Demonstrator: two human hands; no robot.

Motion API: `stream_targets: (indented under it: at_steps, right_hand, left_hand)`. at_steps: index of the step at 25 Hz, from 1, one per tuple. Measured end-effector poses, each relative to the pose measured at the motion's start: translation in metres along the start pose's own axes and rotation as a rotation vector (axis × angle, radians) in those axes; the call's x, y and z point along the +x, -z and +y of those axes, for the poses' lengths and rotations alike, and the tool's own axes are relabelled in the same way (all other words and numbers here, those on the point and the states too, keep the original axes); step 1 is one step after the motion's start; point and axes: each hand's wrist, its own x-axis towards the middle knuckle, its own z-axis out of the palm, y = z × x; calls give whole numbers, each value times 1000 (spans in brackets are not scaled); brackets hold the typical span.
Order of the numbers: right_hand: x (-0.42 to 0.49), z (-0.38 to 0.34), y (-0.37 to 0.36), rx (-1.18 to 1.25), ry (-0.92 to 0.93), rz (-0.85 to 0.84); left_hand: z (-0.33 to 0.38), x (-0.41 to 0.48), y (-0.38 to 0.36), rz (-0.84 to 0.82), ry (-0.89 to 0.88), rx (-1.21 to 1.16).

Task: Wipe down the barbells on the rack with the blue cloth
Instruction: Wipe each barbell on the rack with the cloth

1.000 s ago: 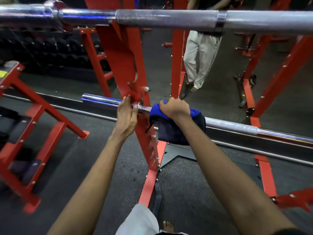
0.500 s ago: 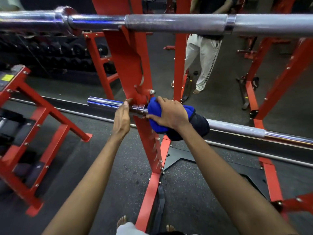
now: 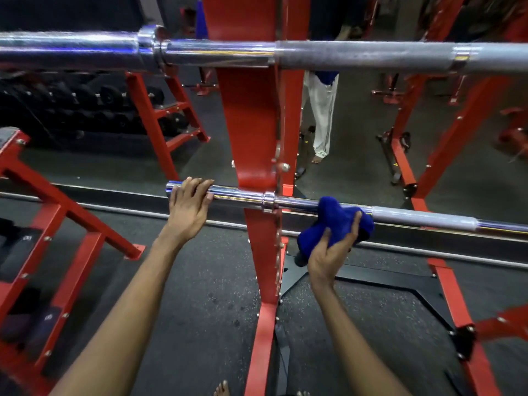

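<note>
Our right hand (image 3: 328, 252) grips the blue cloth (image 3: 334, 224) from below, palm up, thumb and fingers curled round the bunched fabric. The cloth is pressed against the underside and front of the lower barbell (image 3: 414, 217), just right of the collar, where the smooth chrome meets the knurled section. Our left hand (image 3: 187, 210) rests on the same bar's sleeve near its left end, fingers curled over the top, holding it. The lower barbell sits across the red rack upright (image 3: 257, 138), running left to right and slightly downward to the right edge. The upper barbell (image 3: 343, 57) lies higher on the same upright, spanning the whole view, well apart from both hands. Left of the rack: a red frame (image 3: 43, 238) and a dumbbell rack (image 3: 85, 110) behind. A mirror past the upright shows a person in white trousers (image 3: 321, 110). Dark rubber floor (image 3: 200, 295) below; bare toes at the bottom edge.
</note>
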Motion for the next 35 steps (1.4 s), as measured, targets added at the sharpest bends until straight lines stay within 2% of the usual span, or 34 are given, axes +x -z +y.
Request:
stream_targets:
  at_steps: [2, 3, 4, 6, 9, 12, 14, 16, 18, 21, 24, 27, 30, 32, 35]
  right_hand:
    - [-3, -10, -25, 221, -301, 308]
    - [5, -13, -38, 344, -430, 403]
    - [15, -16, -49, 486, -526, 421]
    - [25, -29, -64, 701, -617, 344]
    - [18, -55, -91, 735, -603, 333]
    - [-7, -76, -114, 494, -670, 378]
    - [-24, -76, -124, 282, -527, 428]
    - [-41, -74, -127, 47, -245, 389]
    - [-45, -74, -129, -161, 39, 236]
    - [-49, -69, -142, -436, 198, -81]
    - [-69, -56, -168, -722, 428, -229]
    - [-88, -58, -203, -844, 478, -281]
    - [-81, -68, -222, -845, 560, -485]
    - [-57, -82, -208, -801, 590, -580]
    - [-30, -82, -168, -710, 545, -524]
  left_hand:
    - [6, 0, -7, 27, 15, -45]
    - [7, -1, -9, 34, 26, -79]
    - [7, -1, -9, 27, 33, -119]
    - [4, 1, -8, -8, 42, -186]
    - [-2, 3, -3, -59, 24, -214]
    - [-3, -1, -2, -56, -36, -194]
    - [-5, -2, -2, -62, -66, -222]
    - [-11, -3, 0, -79, -89, -297]
    - [-25, -3, 3, -43, -69, -347]
    - [-58, 1, 11, -19, 3, -296]
    - [-81, 8, 16, -59, -134, -286]
    - [-86, 8, 20, -79, -176, -372]
    - [-86, 5, 25, -151, -119, -606]
    - [-90, 8, 28, -198, -116, -665]
    - [-101, 14, 27, -241, -166, -616]
